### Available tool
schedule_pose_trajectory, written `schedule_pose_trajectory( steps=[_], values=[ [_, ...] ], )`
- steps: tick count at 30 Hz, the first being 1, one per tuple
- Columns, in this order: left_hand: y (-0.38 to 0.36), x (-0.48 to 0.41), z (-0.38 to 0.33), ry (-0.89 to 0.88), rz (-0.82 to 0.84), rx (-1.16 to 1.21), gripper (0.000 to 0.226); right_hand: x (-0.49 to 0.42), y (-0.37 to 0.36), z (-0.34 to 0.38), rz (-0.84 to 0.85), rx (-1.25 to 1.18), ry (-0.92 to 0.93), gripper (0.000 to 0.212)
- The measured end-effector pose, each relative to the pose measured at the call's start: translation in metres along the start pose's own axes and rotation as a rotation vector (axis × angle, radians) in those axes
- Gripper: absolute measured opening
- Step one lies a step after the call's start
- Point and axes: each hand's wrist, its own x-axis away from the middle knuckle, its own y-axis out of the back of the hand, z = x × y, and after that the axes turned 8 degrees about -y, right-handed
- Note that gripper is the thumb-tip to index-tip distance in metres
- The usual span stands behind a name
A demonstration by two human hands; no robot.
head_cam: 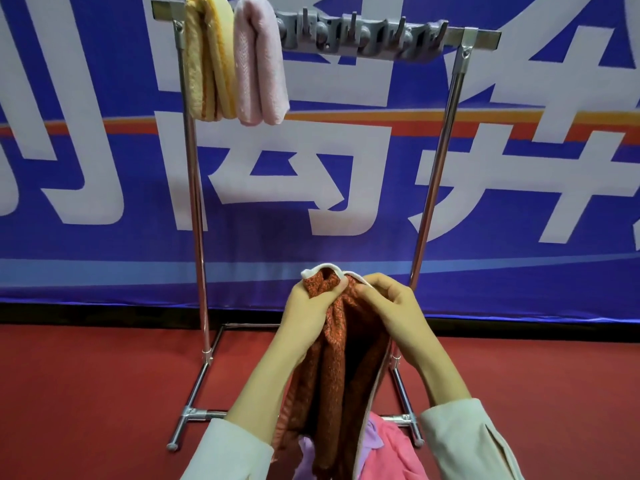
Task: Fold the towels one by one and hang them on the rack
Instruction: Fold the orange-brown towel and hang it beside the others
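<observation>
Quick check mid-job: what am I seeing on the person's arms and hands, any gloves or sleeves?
No gloves: the left hand and right hand are bare, with no rings or watch visible. The left sleeve and right sleeve are loose, pale cream fabric, stopping short of the wrists.

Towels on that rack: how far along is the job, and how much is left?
Two look done: a yellow towel and a pale pink towel hang folded over the top bar of the rack. In hand: the left hand and right hand both grip the top edge of a rust-red towel, which hangs bunched between them. Left: that one, plus at least a bright pink cloth and a lilac cloth lying below.
</observation>
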Motion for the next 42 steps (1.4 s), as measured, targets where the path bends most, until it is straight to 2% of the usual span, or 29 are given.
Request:
schedule_pose_trajectory(
  steps=[3, 7, 11, 14, 16, 19, 22, 24, 27, 34, 38, 42],
  values=[
    [-0.003, 0.0, -0.001, -0.098, -0.028, -0.035, 0.004, -0.002, 0.003, -0.002, -0.017, 0.139, -0.06, 0.021],
    [-0.003, 0.002, -0.007, -0.127, -0.136, -0.016, 0.006, -0.005, 0.004, -0.011, -0.089, 0.441, -0.13, 0.025],
    [0.004, -0.003, -0.011, -0.1, -0.299, 0.156, 0.019, -0.009, 0.008, -0.024, -0.171, 0.621, -0.195, 0.025],
    [0.006, -0.006, -0.014, -0.023, -0.3, 0.27, 0.003, -0.011, 0.011, -0.025, -0.188, 0.416, -0.17, 0.023],
    [0.007, -0.007, -0.016, 0.042, -0.238, 0.379, 0.017, -0.007, 0.008, -0.018, -0.166, 0.17, -0.111, 0.027],
    [0.004, 0.0, -0.017, 0.155, -0.013, 0.434, 0.027, -0.001, 0.003, -0.002, -0.115, -0.065, -0.031, 0.021],
    [-0.002, 0.006, -0.011, 0.244, 0.182, 0.377, 0.034, 0.004, -0.001, 0.009, -0.04, -0.236, -0.018, 0.013],
    [-0.004, 0.008, -0.007, 0.261, 0.214, 0.289, 0.028, 0.005, -0.003, 0.011, -0.029, -0.252, -0.015, 0.011],
    [-0.006, 0.009, -0.007, 0.18, 0.17, 0.164, 0.017, 0.005, -0.005, 0.009, -0.044, -0.211, 0.011, 0.011],
    [-0.005, 0.01, -0.011, 0.029, 0.066, 0.091, 0.029, 0.0, 0.006, 0.001, 0.081, -0.165, -0.018, 0.014],
    [-0.006, 0.01, -0.016, 0.054, -0.085, 0.249, 0.036, 0.001, 0.005, -0.003, 0.134, 0.05, -0.057, 0.016],
    [-0.002, 0.004, -0.02, 0.138, -0.238, 0.439, 0.012, -0.005, 0.0, -0.015, 0.065, 0.449, -0.121, 0.013]
  ],
)
